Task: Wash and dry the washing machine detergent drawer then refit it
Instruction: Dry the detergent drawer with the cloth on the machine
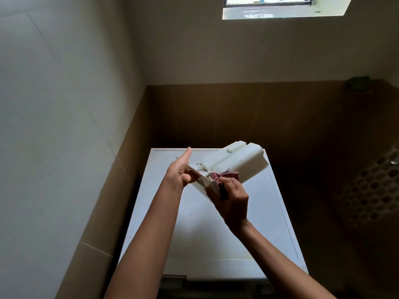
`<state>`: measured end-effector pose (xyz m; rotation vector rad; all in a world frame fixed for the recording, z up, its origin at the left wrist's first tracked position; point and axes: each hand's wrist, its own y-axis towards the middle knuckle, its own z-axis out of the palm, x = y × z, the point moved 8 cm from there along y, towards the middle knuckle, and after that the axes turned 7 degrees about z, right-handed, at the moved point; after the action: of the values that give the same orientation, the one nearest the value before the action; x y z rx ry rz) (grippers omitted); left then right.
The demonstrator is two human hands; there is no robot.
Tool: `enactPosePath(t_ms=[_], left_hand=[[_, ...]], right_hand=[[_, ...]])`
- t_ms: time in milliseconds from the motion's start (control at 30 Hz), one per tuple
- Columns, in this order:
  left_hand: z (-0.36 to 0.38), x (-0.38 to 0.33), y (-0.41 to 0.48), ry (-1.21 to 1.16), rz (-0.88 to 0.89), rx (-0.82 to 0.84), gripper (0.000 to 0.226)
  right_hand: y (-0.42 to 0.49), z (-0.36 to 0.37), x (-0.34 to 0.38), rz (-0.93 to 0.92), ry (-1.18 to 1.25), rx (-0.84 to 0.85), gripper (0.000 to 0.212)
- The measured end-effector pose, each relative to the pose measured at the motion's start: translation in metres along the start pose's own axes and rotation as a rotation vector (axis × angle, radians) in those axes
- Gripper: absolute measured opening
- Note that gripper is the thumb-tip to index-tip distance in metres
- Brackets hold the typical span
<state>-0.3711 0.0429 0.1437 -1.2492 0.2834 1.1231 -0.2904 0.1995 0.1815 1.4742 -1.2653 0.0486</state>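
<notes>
Detergent drawer, white plastic (237, 160), held by left hand (180, 174) — fingers hidden behind; right hand (232, 201) pinches maroon cloth (230, 175) against it.

Here's the detergent drawer (237, 162), pale cream plastic, up off the washing machine (205, 223) and hanging over the back half of its white top. It's tilted, the bulky rounded end up towards the far right corner, the flat ribbed end down and to the left. My left grip (180, 171) holds that lower end, thumb across it. The cloth (224, 176) is a dark pink rag, bunched up and pressed against the drawer's near side, pinched in my right grip (231, 201).
</notes>
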Motion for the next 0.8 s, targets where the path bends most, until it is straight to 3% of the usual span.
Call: enactPosePath(t_ms=[133, 267, 400, 500, 567, 700, 800], left_hand=[[-0.005, 0.016, 0.006, 0.051, 0.021, -0.067, 0.032], [-0.025, 0.01, 0.009, 0.251, 0.199, -0.211, 0.021], [-0.022, -0.006, 0.003, 0.358, 0.465, -0.161, 0.015], [-0.023, -0.016, -0.008, 0.384, 0.668, -0.084, 0.011], [-0.027, -0.018, -0.012, 0.353, 0.729, -0.009, 0.015], [-0.04, -0.017, -0.009, 0.228, 0.716, 0.119, 0.023], [-0.039, -0.015, -0.012, 0.176, 0.691, 0.237, 0.022]], right_hand=[[-0.017, 0.008, 0.001, -0.092, -0.027, 0.073, 0.032], [-0.02, 0.023, -0.016, 0.006, 0.121, 0.367, 0.047], [-0.011, 0.017, -0.03, 0.279, 0.325, 0.511, 0.021], [0.007, -0.004, -0.03, 0.493, 0.458, 0.433, 0.014], [0.025, -0.022, -0.027, 0.574, 0.573, 0.29, 0.014], [0.071, -0.056, -0.042, 0.756, 0.635, -0.153, 0.012], [0.109, -0.067, -0.051, 0.781, 0.57, -0.325, 0.012]])
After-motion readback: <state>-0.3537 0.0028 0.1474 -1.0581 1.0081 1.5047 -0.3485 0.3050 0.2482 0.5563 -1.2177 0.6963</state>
